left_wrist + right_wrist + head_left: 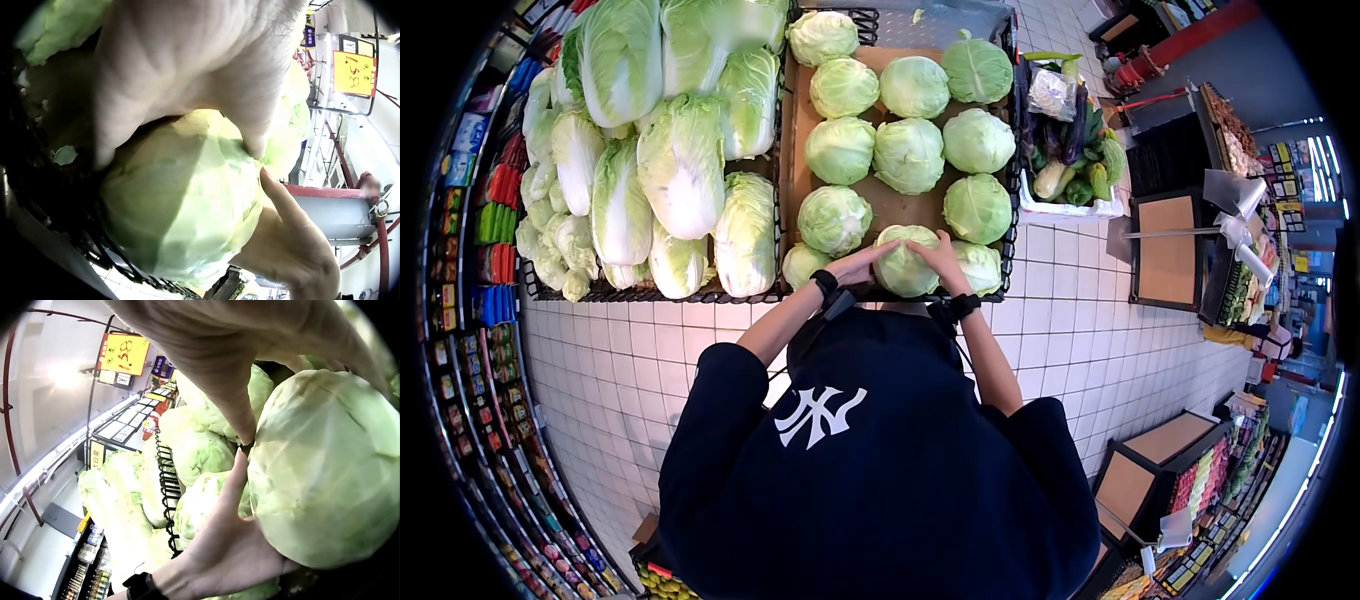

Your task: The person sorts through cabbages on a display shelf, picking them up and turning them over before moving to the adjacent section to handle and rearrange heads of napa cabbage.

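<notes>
A dark shirt with a white logo is nearest, just below the held cabbage. A black band circles the left wrist and another the right. The left hand grips the held cabbage from its left, the right hand from its right, fingers and thumbs curved round it; the two thumb tips come close together. The held cabbage is at the near edge of the black crate; whether it is raised off the bottom I cannot tell.

One cabbage is just left of the held cabbage, and another just right. Beyond the held cabbage, brown board shows, then more round cabbages in rows. Left of the held cabbage, past the crate's side, long napa cabbages lie piled. Well to its right is a white box of mixed vegetables, with aubergine among them.

Farther out are white floor tiles, packed shelves far left of the held cabbage, and produce stands far right. A yellow price sign stands beyond it, reading 1.58.
</notes>
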Action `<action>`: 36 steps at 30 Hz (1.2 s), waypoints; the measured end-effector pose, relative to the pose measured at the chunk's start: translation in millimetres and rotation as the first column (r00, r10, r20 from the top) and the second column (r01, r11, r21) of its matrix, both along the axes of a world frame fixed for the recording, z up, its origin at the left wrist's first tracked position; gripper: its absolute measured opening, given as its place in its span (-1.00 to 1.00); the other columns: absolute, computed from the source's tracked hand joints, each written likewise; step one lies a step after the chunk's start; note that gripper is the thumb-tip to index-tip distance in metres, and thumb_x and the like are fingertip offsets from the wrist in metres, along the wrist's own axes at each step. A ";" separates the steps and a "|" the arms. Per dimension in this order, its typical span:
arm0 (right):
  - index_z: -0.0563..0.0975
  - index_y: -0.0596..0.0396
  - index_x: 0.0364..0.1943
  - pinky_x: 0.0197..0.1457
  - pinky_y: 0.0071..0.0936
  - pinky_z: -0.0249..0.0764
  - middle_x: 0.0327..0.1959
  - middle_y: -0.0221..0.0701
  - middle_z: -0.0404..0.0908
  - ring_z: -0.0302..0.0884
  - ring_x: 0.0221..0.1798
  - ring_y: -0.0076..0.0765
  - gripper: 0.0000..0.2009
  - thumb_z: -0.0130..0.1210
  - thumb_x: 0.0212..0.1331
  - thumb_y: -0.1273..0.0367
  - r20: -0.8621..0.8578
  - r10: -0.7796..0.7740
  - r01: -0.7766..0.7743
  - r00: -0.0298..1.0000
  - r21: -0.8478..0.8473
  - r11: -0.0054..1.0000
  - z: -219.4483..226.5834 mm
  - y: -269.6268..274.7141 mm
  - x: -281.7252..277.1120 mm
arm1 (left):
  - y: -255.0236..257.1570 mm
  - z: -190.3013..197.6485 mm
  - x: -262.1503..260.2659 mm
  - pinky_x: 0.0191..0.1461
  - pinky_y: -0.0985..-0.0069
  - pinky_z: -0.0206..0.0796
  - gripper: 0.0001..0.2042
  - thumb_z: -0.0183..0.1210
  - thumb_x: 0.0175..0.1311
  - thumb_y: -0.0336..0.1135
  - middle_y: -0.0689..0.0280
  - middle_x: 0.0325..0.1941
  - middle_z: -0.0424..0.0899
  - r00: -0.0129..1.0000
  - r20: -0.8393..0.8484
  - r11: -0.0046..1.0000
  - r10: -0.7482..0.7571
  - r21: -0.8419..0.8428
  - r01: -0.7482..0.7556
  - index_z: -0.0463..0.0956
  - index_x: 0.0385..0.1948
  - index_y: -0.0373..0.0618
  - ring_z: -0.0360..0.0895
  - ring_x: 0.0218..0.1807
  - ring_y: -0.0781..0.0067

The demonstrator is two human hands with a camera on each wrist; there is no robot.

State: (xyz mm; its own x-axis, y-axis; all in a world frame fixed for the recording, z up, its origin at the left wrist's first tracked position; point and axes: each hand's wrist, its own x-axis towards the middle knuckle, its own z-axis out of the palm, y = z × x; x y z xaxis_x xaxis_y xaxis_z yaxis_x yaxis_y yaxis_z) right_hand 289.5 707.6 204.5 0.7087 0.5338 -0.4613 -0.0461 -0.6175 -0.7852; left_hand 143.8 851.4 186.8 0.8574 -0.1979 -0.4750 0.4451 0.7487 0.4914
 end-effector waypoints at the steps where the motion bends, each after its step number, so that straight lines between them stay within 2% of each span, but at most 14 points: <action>1: 0.17 0.36 0.29 0.20 -0.28 0.40 0.20 0.12 0.35 0.40 0.22 -0.04 0.02 0.41 -0.20 -0.02 -0.013 0.008 -0.008 1.000 -0.030 1.000 -3.0 -2.5 0.9 | 1.8 0.3 1.5 0.40 0.30 0.11 -0.33 0.06 0.33 0.09 0.19 0.36 0.29 1.000 0.015 1.000 -0.021 -0.003 0.021 0.12 0.33 -0.14 0.27 0.34 0.31; 9: 0.20 0.27 0.29 0.21 -0.22 0.38 0.16 0.10 0.40 0.40 0.21 0.02 -0.04 0.39 -0.18 -0.01 0.093 0.070 -0.056 0.993 -0.147 0.988 -5.9 -2.6 -4.7 | 7.7 -23.2 -1.2 0.36 0.38 0.15 -0.34 0.04 0.33 0.12 0.25 0.32 0.36 0.997 -0.011 0.996 -0.077 0.054 0.078 0.15 0.33 -0.13 0.34 0.29 0.36; 14: 0.17 0.34 0.29 0.24 -0.29 0.35 0.21 0.09 0.36 0.39 0.24 -0.02 -0.04 0.32 -0.08 -0.05 0.074 0.160 -0.142 0.984 -0.198 0.970 -1.0 -1.8 0.0 | 8.5 19.0 -8.4 0.33 0.45 0.11 -0.32 -0.01 0.33 0.20 0.26 0.25 0.43 0.989 -0.094 0.899 -0.111 0.414 0.140 0.12 0.36 -0.03 0.34 0.24 0.44; 16: 0.15 0.35 0.30 0.28 -0.27 0.31 0.24 0.12 0.33 0.35 0.28 0.02 -0.03 0.27 -0.05 -0.09 0.042 0.193 -0.179 0.980 -0.216 0.960 8.8 0.3 0.7 | 29.7 -21.3 -10.8 0.38 0.45 0.04 -0.33 -0.04 0.35 0.20 0.24 0.28 0.40 0.966 -0.127 0.899 -0.227 0.354 0.258 0.18 0.34 -0.09 0.28 0.29 0.45; 18: 0.19 0.32 0.27 0.22 -0.15 0.37 0.10 0.22 0.42 0.41 0.17 0.25 -0.05 0.23 -0.07 -0.14 0.095 0.284 -0.253 0.954 -0.253 0.934 9.7 1.1 4.0 | 46.5 3.0 -20.6 0.32 0.54 0.12 -0.35 -0.10 0.38 0.18 0.25 0.33 0.34 0.916 -0.094 0.652 -0.391 0.674 0.347 0.24 0.30 -0.17 0.24 0.32 0.47; 19: 0.19 0.33 0.27 0.24 -0.10 0.33 0.13 0.28 0.35 0.37 0.17 0.31 -0.06 0.20 -0.04 -0.15 0.115 0.333 -0.286 0.936 -0.305 0.908 9.6 3.5 5.5 | 52.7 -37.4 -24.1 0.29 0.46 0.22 -0.42 -0.03 0.36 0.16 0.16 0.14 0.55 0.943 0.187 0.669 -0.275 0.742 0.047 0.45 0.12 -0.21 0.47 0.16 0.43; 22: 0.21 0.36 0.24 0.30 -0.08 0.25 0.18 0.33 0.26 0.28 0.24 0.29 -0.10 0.19 -0.01 -0.12 0.306 0.350 -0.251 0.885 -0.320 0.914 10.5 10.1 -0.1 | 85.6 72.8 -64.7 0.29 0.49 0.22 -0.46 -0.07 0.39 0.12 0.23 0.11 0.55 0.956 -0.084 0.718 -0.280 0.643 0.267 0.44 0.14 -0.16 0.45 0.18 0.44; 24: 0.21 0.37 0.23 0.34 -0.10 0.19 0.23 0.29 0.20 0.18 0.31 0.26 -0.17 0.20 0.06 -0.04 0.382 0.373 -0.276 0.845 -0.286 0.918 19.3 20.2 -7.5 | 97.7 82.3 -94.6 0.25 0.48 0.25 -0.51 -0.03 0.39 0.09 0.26 -0.03 0.62 0.989 -0.045 0.714 -0.143 0.687 0.134 0.48 0.08 -0.15 0.53 0.06 0.43; 26: 0.19 0.37 0.25 0.38 -0.13 0.12 0.25 0.23 0.20 0.11 0.35 0.23 -0.23 0.20 0.11 0.06 0.471 0.279 -0.339 0.837 0.046 0.940 25.1 33.0 -16.0 | 104.8 87.5 -114.7 0.24 0.49 0.25 -0.52 0.01 0.38 0.05 0.23 0.01 0.59 0.990 -0.097 0.658 -0.106 0.740 0.143 0.47 0.08 -0.17 0.49 0.10 0.41; 28: 0.28 0.37 0.18 0.25 -0.23 0.32 0.12 0.07 0.40 0.36 0.20 0.05 -0.32 0.20 0.13 0.11 0.522 0.229 -0.341 0.821 0.128 0.931 27.9 46.7 -30.5 | 103.9 82.7 -130.4 0.23 0.50 0.25 -0.47 0.04 0.35 0.06 0.18 0.08 0.55 0.993 -0.089 0.477 0.077 0.878 0.041 0.44 0.10 -0.25 0.45 0.14 0.38; 29: 0.33 0.33 0.16 0.15 -0.35 0.39 0.07 -0.03 0.46 0.44 0.11 -0.14 -0.34 0.20 0.14 0.07 0.136 0.385 -0.401 0.913 0.124 0.908 27.9 52.4 -33.6 | 101.1 86.6 -133.2 0.28 0.47 0.20 -0.37 0.10 0.31 0.07 0.07 0.19 0.45 0.981 -0.147 0.519 0.125 0.853 0.062 0.31 0.19 -0.32 0.38 0.24 0.30; 30: 0.38 0.29 0.13 0.04 -0.46 0.47 0.01 -0.14 0.51 0.51 0.02 -0.33 -0.36 0.20 0.14 0.04 -0.271 0.478 -0.455 0.835 0.147 0.878 28.1 57.3 -37.3 | 94.9 81.6 -136.1 0.28 0.47 0.20 -0.37 0.10 0.31 0.07 0.07 0.19 0.45 0.981 -0.148 0.516 0.126 0.854 0.063 0.31 0.19 -0.32 0.38 0.24 0.30; 34: 0.44 0.34 0.01 -0.13 -0.64 0.45 -0.19 -0.36 0.55 0.50 -0.17 -0.54 -0.35 0.16 0.15 -0.06 -0.424 0.526 -0.590 0.737 -0.024 0.807 26.8 71.1 -68.1 | 78.0 54.3 -134.3 0.41 0.35 0.06 -0.16 0.21 0.22 0.04 -0.13 0.37 0.18 0.957 -0.135 0.532 0.256 0.846 -0.023 -0.01 0.34 -0.37 0.19 0.40 0.10; 36: 0.45 0.34 0.01 -0.16 -0.68 0.43 -0.19 -0.43 0.53 0.48 -0.21 -0.55 -0.37 0.21 0.13 -0.02 -0.438 0.516 -0.579 0.736 -0.013 0.815 19.0 75.0 -70.5 | 71.9 44.9 -128.2 0.44 0.31 0.01 -0.04 0.26 0.16 0.09 -0.18 0.40 0.09 0.952 -0.052 0.430 0.301 0.899 -0.087 -0.11 0.36 -0.41 0.10 0.44 0.06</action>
